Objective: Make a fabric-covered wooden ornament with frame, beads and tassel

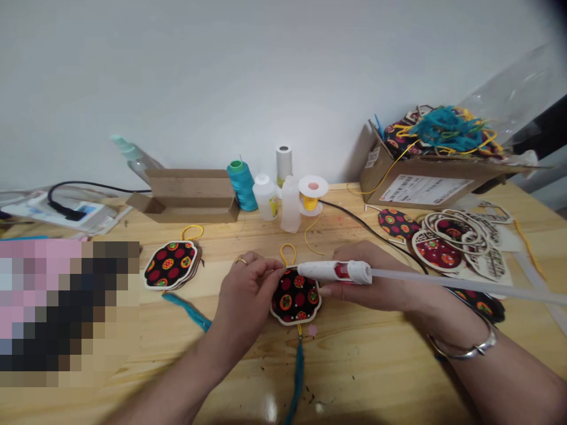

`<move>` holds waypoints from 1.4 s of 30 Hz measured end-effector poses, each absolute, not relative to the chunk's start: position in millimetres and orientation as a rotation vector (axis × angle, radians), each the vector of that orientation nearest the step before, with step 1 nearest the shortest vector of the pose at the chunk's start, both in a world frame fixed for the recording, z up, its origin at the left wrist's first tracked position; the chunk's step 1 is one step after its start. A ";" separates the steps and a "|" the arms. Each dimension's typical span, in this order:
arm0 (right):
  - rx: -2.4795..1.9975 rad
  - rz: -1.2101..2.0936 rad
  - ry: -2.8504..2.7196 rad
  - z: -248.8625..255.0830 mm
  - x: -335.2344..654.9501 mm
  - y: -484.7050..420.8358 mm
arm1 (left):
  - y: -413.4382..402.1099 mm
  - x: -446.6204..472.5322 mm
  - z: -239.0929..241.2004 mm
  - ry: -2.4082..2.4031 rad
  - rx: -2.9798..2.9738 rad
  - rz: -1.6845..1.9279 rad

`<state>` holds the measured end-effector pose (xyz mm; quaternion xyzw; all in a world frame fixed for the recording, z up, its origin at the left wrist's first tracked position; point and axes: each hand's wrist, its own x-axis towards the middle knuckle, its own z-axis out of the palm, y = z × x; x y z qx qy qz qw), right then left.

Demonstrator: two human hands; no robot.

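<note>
The patterned ornament (292,302) lay flat on the desk (367,366), at the near centre of the scene. Its yellow cord loop (288,254) pointed to the far side; its teal tassel (297,372) extended to the near side. White dots were visible on the dark fabric, inside the pale scalloped rim.

The left hand (245,292) pinched the far left edge of the ornament between thumb and fingers. The right hand (381,260) grasped the white glue gun (323,270), with the nozzle at the far edge of the ornament, close to the left fingertips. Whether the nozzle made contact could not be determined. A translucent rod (443,283) projected from the gun to the right.

A stack of similar ornaments (170,265) was positioned to the left. Pale cut-out frames (491,260) lay to the right, on the near side of an open carton (411,180). A teal thread cone (243,186) stood at the far side.
</note>
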<state>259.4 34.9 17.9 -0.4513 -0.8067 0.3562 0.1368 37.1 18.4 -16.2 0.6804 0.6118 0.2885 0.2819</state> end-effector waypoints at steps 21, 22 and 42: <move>-1.425 1.060 -2.352 20.6 257.6 34.1 | 18.9 36.5 -18.1 1.645 1.807 0.764; -1.430 1.056 -2.350 20.8 257.5 34.0 | 19.0 36.6 -18.0 1.648 1.803 0.764; -1.338 1.061 -2.395 18.3 261.7 35.1 | 19.5 37.4 -25.1 1.598 1.924 0.870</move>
